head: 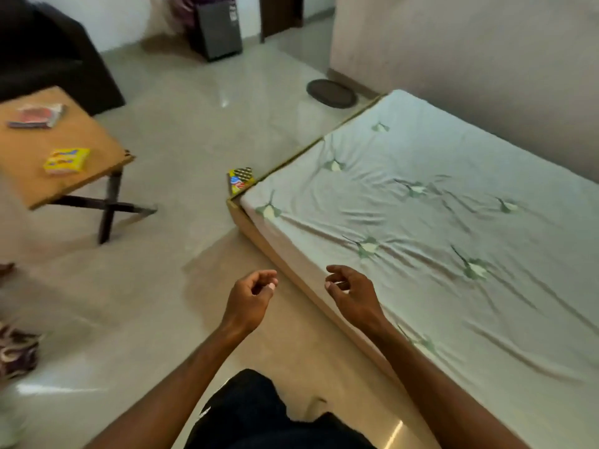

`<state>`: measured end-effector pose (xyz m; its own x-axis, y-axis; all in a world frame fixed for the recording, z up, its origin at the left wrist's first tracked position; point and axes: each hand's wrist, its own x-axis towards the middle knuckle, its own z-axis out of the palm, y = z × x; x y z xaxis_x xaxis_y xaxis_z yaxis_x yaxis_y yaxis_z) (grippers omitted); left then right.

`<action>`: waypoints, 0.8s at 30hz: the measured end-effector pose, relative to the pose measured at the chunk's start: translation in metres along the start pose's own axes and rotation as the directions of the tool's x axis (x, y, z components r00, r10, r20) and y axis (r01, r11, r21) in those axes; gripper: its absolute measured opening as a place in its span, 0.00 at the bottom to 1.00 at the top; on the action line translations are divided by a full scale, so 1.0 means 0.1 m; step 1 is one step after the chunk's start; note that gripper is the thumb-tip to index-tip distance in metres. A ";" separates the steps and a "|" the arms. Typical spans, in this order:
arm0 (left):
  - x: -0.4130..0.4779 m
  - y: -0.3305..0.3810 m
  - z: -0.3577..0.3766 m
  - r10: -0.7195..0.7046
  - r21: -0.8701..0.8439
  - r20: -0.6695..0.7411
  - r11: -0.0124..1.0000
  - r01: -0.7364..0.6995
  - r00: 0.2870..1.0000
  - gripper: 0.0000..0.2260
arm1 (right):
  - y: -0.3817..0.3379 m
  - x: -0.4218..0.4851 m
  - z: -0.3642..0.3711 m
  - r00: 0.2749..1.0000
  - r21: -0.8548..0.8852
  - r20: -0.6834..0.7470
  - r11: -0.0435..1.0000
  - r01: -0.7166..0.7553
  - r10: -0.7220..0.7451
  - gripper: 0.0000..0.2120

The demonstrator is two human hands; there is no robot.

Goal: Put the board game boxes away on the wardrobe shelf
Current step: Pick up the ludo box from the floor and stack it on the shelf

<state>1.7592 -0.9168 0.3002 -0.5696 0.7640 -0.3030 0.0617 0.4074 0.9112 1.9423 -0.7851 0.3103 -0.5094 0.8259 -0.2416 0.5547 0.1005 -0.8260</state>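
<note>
My left hand [249, 299] and right hand [351, 294] hang apart, loosely curled and empty; the yellow box [67, 161] near the table's [29, 176] front edge looks light, stiff cardboard, so I'd pinch its long sides

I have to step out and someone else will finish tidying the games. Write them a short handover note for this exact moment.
Left hand and right hand: both empty, fingers loosely curled, held above the floor beside the bed.
Boxes: yellow box and a reddish box on the wooden table; a yellow checkered box on the floor at the bed's corner.
Done: nothing visibly shelved; the wardrobe is out of view.
Left: collect all three and shelve them.
</note>
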 end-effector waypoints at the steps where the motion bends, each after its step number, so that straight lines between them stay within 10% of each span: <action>1: 0.16 -0.01 -0.14 -0.011 -0.012 -0.041 1.000 0.010 0.999 0.10 | -0.12 0.23 0.11 0.999 -0.013 0.035 1.000 0.014 -0.014 0.15; 13: 2.44 -0.07 -2.57 -0.085 -0.088 -0.336 0.994 0.059 0.938 0.10 | -2.04 2.81 2.10 0.967 -0.009 0.224 0.992 0.129 -0.124 0.16; 24: 4.66 0.20 -3.93 -0.100 -0.042 -0.326 0.995 0.091 0.940 0.11 | -3.11 4.96 3.25 0.957 0.051 0.267 0.993 0.103 -0.113 0.14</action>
<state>1.1732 -0.7491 0.2871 -0.8088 0.5146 -0.2846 -0.0248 0.4537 0.8908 1.3032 -0.5875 0.2816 -0.7256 0.6312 -0.2741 0.4649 0.1560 -0.8715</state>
